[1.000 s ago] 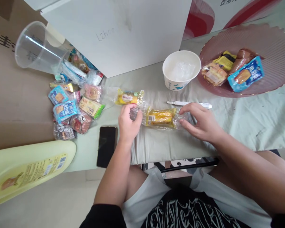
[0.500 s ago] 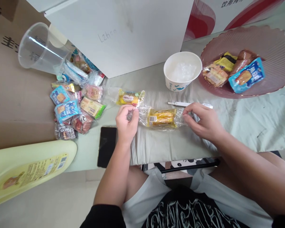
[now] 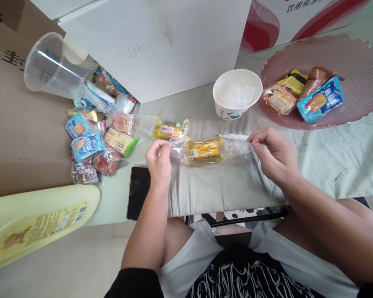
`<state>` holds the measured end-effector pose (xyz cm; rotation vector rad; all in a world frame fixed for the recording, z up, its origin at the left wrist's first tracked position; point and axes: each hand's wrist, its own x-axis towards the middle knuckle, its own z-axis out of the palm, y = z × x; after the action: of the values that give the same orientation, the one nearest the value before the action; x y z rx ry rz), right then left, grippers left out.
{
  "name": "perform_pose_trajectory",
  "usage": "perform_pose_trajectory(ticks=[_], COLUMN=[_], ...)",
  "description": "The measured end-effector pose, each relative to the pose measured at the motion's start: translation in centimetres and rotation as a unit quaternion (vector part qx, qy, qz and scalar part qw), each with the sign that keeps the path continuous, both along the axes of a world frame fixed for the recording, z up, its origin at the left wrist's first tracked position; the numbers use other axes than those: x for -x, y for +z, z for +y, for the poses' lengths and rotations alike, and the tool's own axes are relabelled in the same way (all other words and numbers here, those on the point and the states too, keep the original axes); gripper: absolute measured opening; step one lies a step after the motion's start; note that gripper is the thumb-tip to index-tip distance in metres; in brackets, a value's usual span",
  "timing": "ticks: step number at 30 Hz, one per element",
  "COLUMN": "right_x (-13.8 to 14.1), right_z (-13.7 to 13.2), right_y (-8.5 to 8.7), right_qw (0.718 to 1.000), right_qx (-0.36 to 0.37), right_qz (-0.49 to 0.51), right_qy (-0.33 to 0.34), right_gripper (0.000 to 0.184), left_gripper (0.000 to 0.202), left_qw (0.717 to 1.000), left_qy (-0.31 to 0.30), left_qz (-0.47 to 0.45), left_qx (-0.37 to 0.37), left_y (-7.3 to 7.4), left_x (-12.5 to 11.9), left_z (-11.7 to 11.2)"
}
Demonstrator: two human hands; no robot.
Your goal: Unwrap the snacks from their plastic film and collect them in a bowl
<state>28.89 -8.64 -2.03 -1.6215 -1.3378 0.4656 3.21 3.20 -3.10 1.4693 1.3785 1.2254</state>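
Note:
Stretched between both hands is a clear plastic wrap (image 3: 238, 147) around a yellow packaged snack (image 3: 207, 150) with a barcode at its left end. My left hand (image 3: 159, 159) pinches the wrap's left end, and my right hand (image 3: 275, 155) pinches its right end. Just beyond lies a second yellow packaged snack (image 3: 169, 127), with clear film trailing off its left side. A white craft knife (image 3: 234, 136) rests on the cloth behind the wrap, its right part hidden by my right hand.
A paper bowl (image 3: 236, 114) holds crumpled clear film. To its right, a pink ribbed dish (image 3: 360, 82) carries several snacks. More wrapped snacks (image 3: 88, 145) are heaped at left, near a clear plastic cup (image 3: 57, 66), a phone (image 3: 138, 192) and a yellow bottle (image 3: 43, 223). White box (image 3: 161, 49) behind.
My hands have moved apart, the left leftward and the right rightward, drawing the wrap out longer. The yellow snack inside has shifted slightly left.

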Motion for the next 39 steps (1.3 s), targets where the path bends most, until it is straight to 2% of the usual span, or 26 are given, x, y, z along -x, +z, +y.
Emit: perform_pose_trajectory(ticks=[7, 11, 14, 16, 18, 20, 23, 25, 29, 32, 34, 37, 39], right_x=[-0.1, -0.2, -0.3, -0.4, -0.4, -0.5, -0.5, -0.4, -0.1, 0.4, 0.9, 1.6, 1.8], right_z=[0.1, 0.2, 0.2, 0.3, 0.3, 0.3, 0.3, 0.3, 0.3, 0.1, 0.1, 0.2, 0.3], right_y=[-0.1, -0.2, -0.2, -0.1, 0.0, 0.1, 0.0, -0.1, -0.1, 0.3, 0.4, 0.0, -0.5], right_qw=[1.000, 1.000, 0.999, 0.999, 1.000, 1.000, 1.000, 1.000, 0.996, 0.980, 0.972, 0.971, 0.966], right_qx=[0.006, 0.008, 0.015, 0.013, 0.006, -0.003, -0.011, -0.011, -0.048, -0.120, -0.136, -0.063, -0.008], right_qz=[-0.020, -0.019, -0.019, -0.018, -0.013, -0.010, -0.013, -0.023, -0.074, -0.158, -0.187, -0.193, -0.206], right_qy=[-0.021, -0.019, -0.026, -0.030, -0.024, -0.013, -0.004, -0.006, -0.012, -0.004, 0.034, 0.124, 0.155], right_gripper=[0.011, 0.011, 0.011, 0.010, 0.010, 0.010, 0.011, 0.011, 0.008, 0.007, 0.010, 0.020, 0.027], left_gripper=[0.023, 0.025, 0.023, 0.025, 0.024, 0.021, 0.017, 0.018, 0.028, 0.034, 0.037, 0.042, 0.043], left_qw=[0.994, 0.970, 0.937, 0.927, 0.922, 0.915, 0.909, 0.923, 0.947, 0.954, 0.955, 0.948, 0.950], left_qy=[-0.063, -0.146, -0.204, -0.206, -0.172, -0.112, -0.052, -0.087, -0.220, -0.260, -0.279, -0.310, -0.302], left_qz=[0.076, 0.187, 0.281, 0.293, 0.276, 0.250, 0.223, 0.205, 0.138, 0.095, 0.079, 0.074, 0.075], left_qx=[0.043, 0.050, -0.026, -0.110, -0.209, -0.297, -0.348, -0.313, -0.188, -0.115, -0.064, -0.001, 0.019], left_y=[0.9, 1.2, 1.0, 0.8, 0.7, 0.7, 0.9, 1.0, 1.3, 1.5, 1.6, 1.6, 1.5], left_x=[-0.4, -0.3, -0.1, 0.0, 0.1, 0.2, 0.4, 0.4, 0.3, 0.0, -0.2, -0.6, -0.8], left_z=[-0.5, -1.0, -1.2, -1.2, -1.1, -1.0, -0.9, -0.9, -1.4, -2.2, -2.6, -3.0, -3.0])
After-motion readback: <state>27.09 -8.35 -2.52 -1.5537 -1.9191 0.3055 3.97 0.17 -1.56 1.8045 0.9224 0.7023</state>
